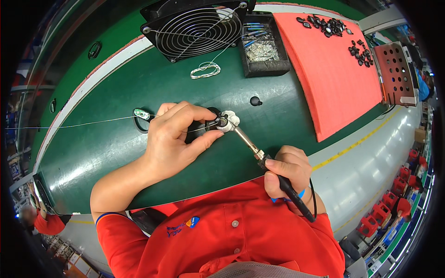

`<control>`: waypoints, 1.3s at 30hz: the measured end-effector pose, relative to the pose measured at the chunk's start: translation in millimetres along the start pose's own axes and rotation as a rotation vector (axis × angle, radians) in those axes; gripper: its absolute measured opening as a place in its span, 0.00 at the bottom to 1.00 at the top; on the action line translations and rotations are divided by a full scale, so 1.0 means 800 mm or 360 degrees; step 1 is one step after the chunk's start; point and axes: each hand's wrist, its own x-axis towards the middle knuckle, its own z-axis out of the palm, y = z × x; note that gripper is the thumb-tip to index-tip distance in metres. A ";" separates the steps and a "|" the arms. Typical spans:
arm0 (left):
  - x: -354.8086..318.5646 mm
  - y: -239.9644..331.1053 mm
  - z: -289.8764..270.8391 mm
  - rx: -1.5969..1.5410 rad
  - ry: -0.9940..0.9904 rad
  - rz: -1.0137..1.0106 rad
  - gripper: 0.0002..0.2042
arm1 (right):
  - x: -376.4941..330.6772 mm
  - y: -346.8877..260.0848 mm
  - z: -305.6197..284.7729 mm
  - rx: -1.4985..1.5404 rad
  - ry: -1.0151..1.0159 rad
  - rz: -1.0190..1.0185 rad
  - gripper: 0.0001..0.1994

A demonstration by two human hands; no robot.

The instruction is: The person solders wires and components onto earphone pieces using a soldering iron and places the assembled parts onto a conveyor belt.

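Observation:
My left hand [174, 134] is closed in a pinch, thumb and fingertips at a small black round part [222, 122] with thin wire running along it. That part rests against a white lumpy piece [230, 118] on the green bench. In my right hand [292, 172] is a soldering iron [248, 142], its fingers wrapped round the black handle. The iron's tip reaches the white piece and the black part; exact contact is too small to tell. A thin silvery wire [83, 124] stretches from the left edge to my left hand, passing a small green circuit board [141, 114].
A black fan [199, 33] stands at the back, with a wire coil [205, 70] before it. Beside it sits a black tray [266, 68] of metal scraps. Black parts [329, 25] lie on a pink foam mat [320, 78]; another part [255, 101] is on the bench. A perforated metal stand [396, 74] is far right.

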 end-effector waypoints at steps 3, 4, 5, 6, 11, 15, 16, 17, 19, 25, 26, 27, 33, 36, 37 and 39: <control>0.000 -0.001 0.001 0.0004 0.0010 0.0012 0.13 | 0.000 0.000 0.002 0.0004 0.0035 0.0002 0.10; 0.000 -0.002 0.000 0.0007 0.0004 0.0009 0.13 | 0.000 0.001 0.003 0.0002 0.0035 0.0002 0.10; 0.001 -0.002 0.000 0.0006 0.0004 0.0011 0.13 | -0.001 0.002 0.004 0.0011 0.0058 0.0006 0.11; 0.002 -0.002 0.000 0.0003 0.0000 0.0007 0.13 | 0.000 0.003 0.004 0.0017 0.0080 0.0009 0.12; 0.000 -0.004 -0.009 0.0076 -0.0020 -0.0054 0.14 | 0.022 0.004 -0.006 -0.0260 -0.0167 -0.0024 0.16; -0.001 -0.005 -0.004 0.0045 0.0037 0.0070 0.17 | 0.063 0.008 -0.008 -0.0715 -0.0478 0.0126 0.14; -0.002 -0.003 -0.005 0.0059 -0.0038 0.0037 0.16 | 0.067 0.009 -0.007 -0.0769 -0.0564 0.0147 0.12; -0.003 -0.002 -0.004 0.0054 -0.0116 0.0012 0.16 | 0.067 0.010 -0.005 -0.0848 -0.0648 0.0174 0.11; -0.008 -0.001 0.000 0.0027 -0.0099 0.0101 0.15 | 0.066 0.011 0.001 -0.0843 -0.0649 0.0075 0.11; -0.003 0.002 -0.021 -0.0044 -0.0096 -0.0025 0.12 | 0.059 0.005 0.004 -0.0858 -0.0536 0.0048 0.12; -0.003 0.000 -0.031 -0.0081 -0.0093 -0.0085 0.12 | 0.058 0.004 0.004 -0.0842 -0.0552 0.0072 0.12; -0.002 -0.004 -0.048 -0.0029 -0.0102 -0.0165 0.12 | 0.059 0.005 0.006 -0.0813 -0.0524 0.0022 0.11; 0.042 -0.101 -0.139 0.0236 0.0604 -0.0523 0.15 | 0.052 0.011 0.005 -0.0873 -0.0463 -0.0039 0.13; 0.054 -0.164 -0.191 0.0788 0.0872 -0.0511 0.32 | 0.053 0.008 0.004 -0.0823 -0.0477 0.0012 0.14; 0.053 -0.173 -0.207 0.1041 0.0917 -0.0633 0.35 | 0.053 0.005 0.003 -0.0790 -0.0485 0.0047 0.14; 0.043 -0.215 -0.234 0.1377 0.0882 -0.1103 0.38 | 0.051 0.005 0.001 -0.0772 -0.0480 0.0077 0.15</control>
